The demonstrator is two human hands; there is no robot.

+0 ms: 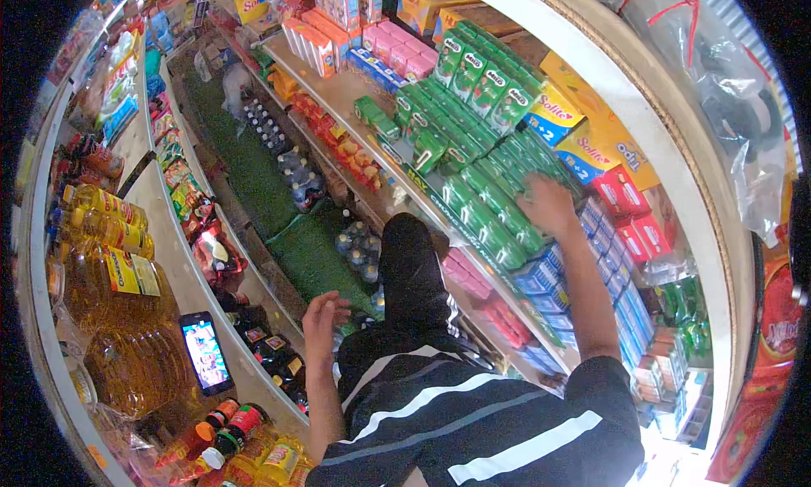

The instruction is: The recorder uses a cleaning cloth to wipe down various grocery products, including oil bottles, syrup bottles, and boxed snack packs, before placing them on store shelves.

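Note:
My right hand [548, 205] reaches over the shelf and rests on or just above shrink-wrapped green Milo drink cartons [488, 195]. Its fingers are bent downward and blurred, so any grip on a pack cannot be made out. Behind it stand taller green Milo cartons [488, 75] in rows, and one small green pack [377, 118] lies near the shelf's front edge. Below the hand, blue-and-white carton packs [551, 284] are stacked. My left hand [324, 322] hangs over the aisle beside my knee, loosely curled with fingers apart and nothing in it.
A lit phone [206, 354] lies on the left shelf beside large cooking-oil bottles [136, 366]. Solite cake boxes [554, 116] and red boxes [621, 192] stand behind the cartons. Capped drink bottles [361, 249] line the green-covered floor [310, 252]. Plastic bags [728, 107] hang at upper right.

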